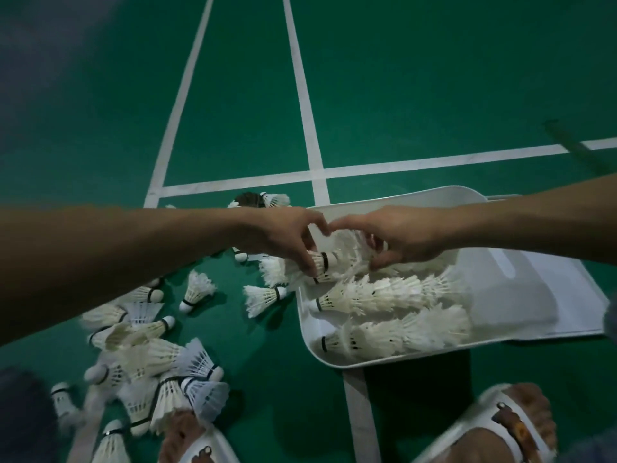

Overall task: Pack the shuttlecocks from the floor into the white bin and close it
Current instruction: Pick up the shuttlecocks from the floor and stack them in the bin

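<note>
The white bin (pixel 312 332) lies open on the green floor at centre right, with two nested rows of white shuttlecocks (pixel 390 294) lying in it. My left hand (pixel 283 237) and my right hand (pixel 404 237) meet over the bin's far part. Together they grip a third nested row of shuttlecocks (pixel 334 259), the left at its cork end, the right on its feathers. Several loose shuttlecocks (pixel 197 290) are scattered on the floor to the bin's left. A flat white lid (pixel 551 289) lies at the bin's right side.
White court lines (pixel 314 135) cross the green floor beyond the bin. My two feet in white sandals (pixel 500 426) stand at the bottom edge, close to the bin and the loose pile. A dark thin object (pixel 581 152) lies at far right.
</note>
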Tool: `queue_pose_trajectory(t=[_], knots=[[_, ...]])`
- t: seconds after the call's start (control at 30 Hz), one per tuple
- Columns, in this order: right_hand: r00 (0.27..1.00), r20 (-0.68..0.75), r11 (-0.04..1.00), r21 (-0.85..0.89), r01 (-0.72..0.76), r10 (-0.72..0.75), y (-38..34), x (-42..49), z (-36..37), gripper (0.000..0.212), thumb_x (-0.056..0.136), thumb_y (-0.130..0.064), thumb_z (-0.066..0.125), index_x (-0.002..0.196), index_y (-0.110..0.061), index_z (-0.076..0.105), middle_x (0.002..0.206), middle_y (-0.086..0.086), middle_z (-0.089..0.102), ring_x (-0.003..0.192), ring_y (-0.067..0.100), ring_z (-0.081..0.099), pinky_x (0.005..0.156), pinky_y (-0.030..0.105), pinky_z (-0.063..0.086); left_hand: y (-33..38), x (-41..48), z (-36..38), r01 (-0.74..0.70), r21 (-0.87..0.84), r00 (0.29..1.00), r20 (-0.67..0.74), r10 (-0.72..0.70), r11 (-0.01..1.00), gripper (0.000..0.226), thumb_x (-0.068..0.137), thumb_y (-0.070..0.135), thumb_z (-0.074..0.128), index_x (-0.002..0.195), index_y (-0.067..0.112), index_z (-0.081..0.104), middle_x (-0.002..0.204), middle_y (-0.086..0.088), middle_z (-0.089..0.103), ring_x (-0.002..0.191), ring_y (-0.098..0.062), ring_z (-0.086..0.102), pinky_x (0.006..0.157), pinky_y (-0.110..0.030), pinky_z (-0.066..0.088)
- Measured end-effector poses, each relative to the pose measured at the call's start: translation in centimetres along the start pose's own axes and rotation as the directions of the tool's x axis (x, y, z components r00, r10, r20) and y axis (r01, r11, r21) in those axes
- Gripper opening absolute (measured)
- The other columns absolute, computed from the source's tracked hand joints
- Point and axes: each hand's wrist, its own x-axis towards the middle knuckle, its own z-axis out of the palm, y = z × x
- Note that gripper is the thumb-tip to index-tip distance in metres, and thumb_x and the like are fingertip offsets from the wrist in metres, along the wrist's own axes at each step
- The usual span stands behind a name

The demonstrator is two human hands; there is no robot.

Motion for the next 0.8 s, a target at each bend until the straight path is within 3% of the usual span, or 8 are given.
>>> queue_pose_trajectory(t=[0.1,0.23,0.37,0.47,0.57,0.67,0.8], knots=[[0.998,0.040,0.998,-0.023,-0.056,0.057,2.1,0.5,0.7,0.085,0.086,-0.030,0.070,0.150,-0.041,0.014,0.091,-0.002,0.061,0.080,0.014,0.058,0.076,0.029,0.044,0.2,1.3,0.2,0.013,0.090,1.000,0.005,-0.014,0.996,0.056,0.079,0.016,0.076,0.129,0.018,0.052,0.114,-0.002,0.064,0.091,-0.011,0.061,0.070,-0.019,0.049],[0.981,-0.117,0.985,0.098,-0.141,0.152,4.3,1.9,2.5,0.068,0.083,-0.030,0.073,0.141,-0.031,0.037,0.123,0.004,0.056,0.083,0.011,0.052,0.078,0.026,0.041,1.0,2.6,-0.3,0.012,0.302,0.999,-0.041,0.000,0.953,0.047,0.080,0.023,0.073,0.124,0.021,0.057,0.114,0.001,0.067,0.095,-0.015,0.063,0.086,-0.032,0.053],[0.931,-0.281,0.920,0.373,-0.118,0.234,5.2,4.2,4.7,0.066,0.076,-0.021,0.079,0.130,-0.035,0.043,0.131,0.002,0.052,0.075,0.007,0.055,0.062,0.018,0.043,0.4,3.2,-2.0,0.003,0.321,0.994,-0.101,0.031,0.947,0.053,0.080,0.018,0.073,0.128,0.024,0.052,0.115,0.003,0.065,0.083,-0.005,0.060,0.068,-0.021,0.048],[0.917,-0.282,0.817,0.572,-0.076,0.282,4.8,5.4,6.2,0.074,0.076,-0.010,0.077,0.127,-0.046,0.036,0.118,0.006,0.048,0.074,0.023,0.067,0.053,0.030,0.058,-0.7,3.4,-2.9,-0.005,0.241,0.995,-0.094,0.029,0.971,0.051,0.079,0.016,0.073,0.124,0.031,0.054,0.113,0.007,0.065,0.083,-0.001,0.061,0.066,-0.021,0.048],[0.908,-0.307,0.858,0.503,-0.101,0.287,4.4,6.7,7.3,0.073,0.079,-0.022,0.077,0.131,-0.056,0.037,0.114,0.006,0.047,0.080,0.024,0.065,0.066,0.039,0.061,-1.1,3.5,-3.5,-0.036,0.217,0.995,-0.086,0.056,0.976,0.049,0.079,0.018,0.074,0.120,0.037,0.055,0.109,0.009,0.066,0.089,-0.007,0.064,0.080,-0.031,0.054],[0.901,-0.306,0.874,0.465,-0.139,0.306,3.7,7.5,8.3,0.068,0.081,-0.031,0.074,0.136,-0.053,0.041,0.114,0.002,0.044,0.084,0.018,0.061,0.086,0.039,0.055,-1.2,3.4,-3.7,-0.061,0.215,0.994,-0.076,0.079,0.975,0.046,0.081,0.017,0.072,0.120,0.037,0.058,0.105,0.011,0.065,0.092,-0.011,0.065,0.084,-0.035,0.054],[0.880,-0.325,0.828,0.547,-0.123,0.346,2.3,7.9,8.7,0.057,0.082,-0.033,0.074,0.129,-0.045,0.043,0.111,0.003,0.044,0.080,0.018,0.064,0.088,0.041,0.054,-1.7,2.8,-4.0,-0.069,0.213,0.990,-0.109,0.094,0.975,0.043,0.081,0.016,0.071,0.117,0.039,0.061,0.095,0.017,0.061,0.089,-0.009,0.064,0.080,-0.031,0.053]])
